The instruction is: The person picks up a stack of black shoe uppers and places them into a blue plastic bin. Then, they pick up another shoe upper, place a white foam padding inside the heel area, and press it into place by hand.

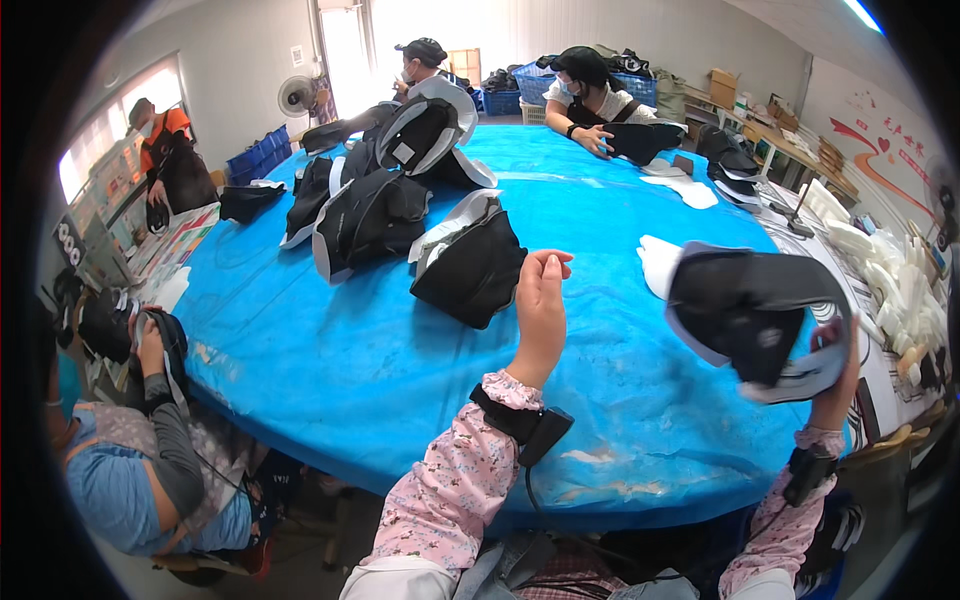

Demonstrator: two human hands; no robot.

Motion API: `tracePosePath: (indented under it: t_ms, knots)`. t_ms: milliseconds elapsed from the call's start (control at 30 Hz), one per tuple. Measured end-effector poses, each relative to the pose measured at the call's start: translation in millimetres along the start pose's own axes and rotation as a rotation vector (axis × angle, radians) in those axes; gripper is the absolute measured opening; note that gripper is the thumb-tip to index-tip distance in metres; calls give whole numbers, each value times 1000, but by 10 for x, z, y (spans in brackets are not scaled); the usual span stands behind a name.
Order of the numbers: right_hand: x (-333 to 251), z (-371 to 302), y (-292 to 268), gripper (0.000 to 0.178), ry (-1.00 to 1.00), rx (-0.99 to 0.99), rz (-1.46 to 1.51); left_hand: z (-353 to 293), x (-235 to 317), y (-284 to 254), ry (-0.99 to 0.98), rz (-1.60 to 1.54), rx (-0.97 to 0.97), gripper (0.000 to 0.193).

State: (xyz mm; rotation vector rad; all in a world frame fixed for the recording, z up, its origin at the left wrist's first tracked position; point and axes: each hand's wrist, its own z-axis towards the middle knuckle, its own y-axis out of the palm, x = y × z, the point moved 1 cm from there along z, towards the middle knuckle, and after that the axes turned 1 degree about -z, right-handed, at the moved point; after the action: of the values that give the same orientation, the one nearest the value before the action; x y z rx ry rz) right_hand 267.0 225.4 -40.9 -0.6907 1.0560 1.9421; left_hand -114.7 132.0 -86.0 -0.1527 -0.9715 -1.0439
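My left hand (543,300) is raised over the middle of the table, its fingers curled together and no object visible in them. Just left of it sits a black fabric piece (472,270) with a white inner edge, rounded like a cap. On the right, my right hand (838,360) grips the rim of another black fabric piece (745,305) with a pale grey stiff border. That piece is tilted and slightly blurred, and it hides part of the hand. A white flat piece (657,264) shows behind its left side.
A blue cover (590,400) spreads over the big table. More black pieces (370,220) are heaped at far left. Across the table a person (592,100) handles black fabric; others work at left. White pieces (885,265) pile up at right, near a small stand (797,215).
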Motion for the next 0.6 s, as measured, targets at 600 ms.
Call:
tracePosePath:
  t_ms: [600]
  knots:
    - [617,-148,-2770,29,72,609,48,157,-163,-155,329,499,215,27]
